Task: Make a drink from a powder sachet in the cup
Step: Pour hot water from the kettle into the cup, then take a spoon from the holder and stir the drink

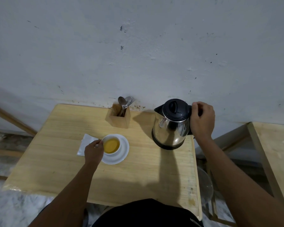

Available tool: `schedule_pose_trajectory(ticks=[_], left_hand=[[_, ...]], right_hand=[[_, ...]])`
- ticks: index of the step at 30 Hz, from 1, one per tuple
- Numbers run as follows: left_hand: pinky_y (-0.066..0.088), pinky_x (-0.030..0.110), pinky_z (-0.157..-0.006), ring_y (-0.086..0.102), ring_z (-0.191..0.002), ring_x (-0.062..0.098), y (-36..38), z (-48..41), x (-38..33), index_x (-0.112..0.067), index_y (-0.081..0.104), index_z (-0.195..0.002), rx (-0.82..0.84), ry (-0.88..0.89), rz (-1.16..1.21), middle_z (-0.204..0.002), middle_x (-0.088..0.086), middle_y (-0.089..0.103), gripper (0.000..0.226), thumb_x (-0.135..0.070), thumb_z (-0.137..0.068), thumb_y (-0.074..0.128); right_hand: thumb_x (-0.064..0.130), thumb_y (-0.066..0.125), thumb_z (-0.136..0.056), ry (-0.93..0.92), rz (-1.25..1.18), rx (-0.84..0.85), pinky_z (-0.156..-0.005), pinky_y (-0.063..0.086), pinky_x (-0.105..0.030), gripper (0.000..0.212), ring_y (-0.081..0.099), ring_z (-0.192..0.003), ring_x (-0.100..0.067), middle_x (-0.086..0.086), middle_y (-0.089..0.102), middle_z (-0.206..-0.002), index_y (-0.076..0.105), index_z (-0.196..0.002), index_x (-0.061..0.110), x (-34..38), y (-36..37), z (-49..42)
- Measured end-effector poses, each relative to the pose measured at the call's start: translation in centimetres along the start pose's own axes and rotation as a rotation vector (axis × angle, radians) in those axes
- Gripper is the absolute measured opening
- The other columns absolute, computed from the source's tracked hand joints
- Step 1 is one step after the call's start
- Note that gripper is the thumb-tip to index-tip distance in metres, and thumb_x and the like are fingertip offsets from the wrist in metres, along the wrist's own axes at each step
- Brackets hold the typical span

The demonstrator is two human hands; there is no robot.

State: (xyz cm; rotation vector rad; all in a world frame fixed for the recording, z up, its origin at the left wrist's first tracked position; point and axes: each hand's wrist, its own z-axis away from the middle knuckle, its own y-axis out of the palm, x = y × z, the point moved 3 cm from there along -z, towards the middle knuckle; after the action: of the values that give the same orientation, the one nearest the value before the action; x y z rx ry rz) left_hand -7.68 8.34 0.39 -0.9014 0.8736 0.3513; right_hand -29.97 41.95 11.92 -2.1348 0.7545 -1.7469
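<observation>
The cup (112,145), white and filled with yellow liquid, stands on a white saucer (121,154) on the wooden desk (59,161), its rim touching the tips of the left hand (94,152). That hand's fingers (99,143) are pinched nearly shut on something thin and pale at the cup's near-left edge; it may be a spoon handle or the cup's own handle, and the picture does not settle which. A white napkin or emptied sachet (85,143) lies flat just beyond the knuckles, partly under the hand.

The right hand (202,119) is curled closed round the handle of a steel kettle (170,125) with a black lid, which stands upright on its base, spout turned toward the cup. A wooden holder (120,116) of spoons and forks sits well beyond the left fingertips, against the wall.

Judging from the coloured liquid, water and powder are already in; the step in hand looks like setting the kettle down and stirring. It is best done by keeping the kettle level until it seats on its base, steadying the cup lightly, and stirring slowly so nothing slops onto the saucer.

Both forearms reach forward from the body: the left angled inward, wrist low and palm down; the right stretched further, wrist bent over the handle.
</observation>
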Motion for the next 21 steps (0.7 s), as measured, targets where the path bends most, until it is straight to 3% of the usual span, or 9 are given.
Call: schedule_pose_trajectory(ticks=[3, 6, 10, 12, 15, 18, 21], left_hand=[[0.052, 0.045, -0.087, 0.066, -0.089, 0.033, -0.3, -0.2, -0.1, -0.011, 0.071, -0.101, 0.037, -0.003, 0.008, -0.090, 0.012, 0.072, 0.027, -0.028, -0.089, 0.053], [0.049, 0.038, -0.079, 0.063, -0.080, 0.030, -0.7, -0.1, -0.5, -0.013, 0.073, -0.089, 0.088, 0.004, 0.005, -0.074, 0.007, 0.067, 0.024, -0.025, -0.089, 0.053], [0.045, 0.034, -0.072, 0.055, -0.068, 0.021, -1.2, -0.7, -0.6, -0.011, 0.070, -0.076, 0.174, -0.013, -0.012, -0.064, 0.004, 0.061, 0.024, -0.024, -0.088, 0.053], [0.045, 0.034, -0.070, 0.054, -0.068, 0.020, -1.6, -1.1, -0.5, -0.007, 0.068, -0.078, 0.227, -0.017, -0.005, -0.066, 0.006, 0.060, 0.027, -0.026, -0.088, 0.052], [0.049, 0.036, -0.073, 0.057, -0.066, 0.020, -2.2, -1.8, -0.3, -0.009, 0.071, -0.090, 0.298, 0.006, 0.001, -0.069, 0.006, 0.063, 0.025, -0.023, -0.092, 0.051], [0.049, 0.031, -0.071, 0.058, -0.062, 0.015, -2.6, -2.3, -0.5, -0.010, 0.069, -0.102, 0.386, 0.028, 0.001, -0.071, 0.001, 0.063, 0.023, -0.020, -0.095, 0.051], [0.048, 0.017, -0.058, 0.061, -0.062, 0.014, -2.9, -2.9, -0.6, -0.014, 0.067, -0.102, 0.486, 0.049, -0.060, -0.080, 0.005, 0.065, 0.021, -0.016, -0.096, 0.047]], right_hand=[[0.043, 0.052, -0.091, -0.133, 0.103, -0.033, -0.103, 0.039, -0.049, 0.027, 0.053, -0.107, -0.019, -0.001, 0.058, -0.113, 0.063, -0.106, 0.023, 2.7, 0.6, 1.5], [0.036, 0.058, -0.089, -0.318, 0.167, -0.042, -0.106, 0.033, -0.054, 0.022, 0.053, -0.107, -0.022, -0.003, 0.060, -0.110, 0.064, -0.103, 0.020, 5.6, 1.9, 3.2], [0.028, 0.062, -0.085, -0.583, 0.140, 0.004, -0.110, 0.030, -0.045, 0.018, 0.054, -0.101, -0.017, 0.000, 0.062, -0.102, 0.069, -0.099, 0.019, 9.2, 5.1, 5.7], [0.026, 0.062, -0.084, -0.667, 0.101, 0.062, -0.099, 0.039, -0.039, 0.016, 0.057, -0.094, -0.016, 0.000, 0.062, -0.098, 0.070, -0.096, 0.018, 10.7, 7.1, 6.9], [0.027, 0.062, -0.087, -0.517, 0.021, 0.335, -0.070, 0.048, -0.029, 0.011, 0.059, -0.075, -0.010, 0.009, 0.059, -0.098, 0.067, -0.096, 0.024, 12.3, 10.7, 7.6], [0.036, 0.059, -0.086, -0.164, -0.031, 0.614, -0.072, 0.050, -0.031, 0.007, 0.058, -0.075, -0.005, 0.017, 0.057, -0.091, 0.061, -0.093, 0.036, 12.4, 15.2, 6.9], [0.040, 0.059, -0.084, -0.029, 0.072, 0.676, -0.076, 0.051, -0.032, 0.011, 0.062, -0.085, -0.013, 0.015, 0.062, -0.086, 0.060, -0.094, 0.035, 11.4, 19.4, 5.3]])
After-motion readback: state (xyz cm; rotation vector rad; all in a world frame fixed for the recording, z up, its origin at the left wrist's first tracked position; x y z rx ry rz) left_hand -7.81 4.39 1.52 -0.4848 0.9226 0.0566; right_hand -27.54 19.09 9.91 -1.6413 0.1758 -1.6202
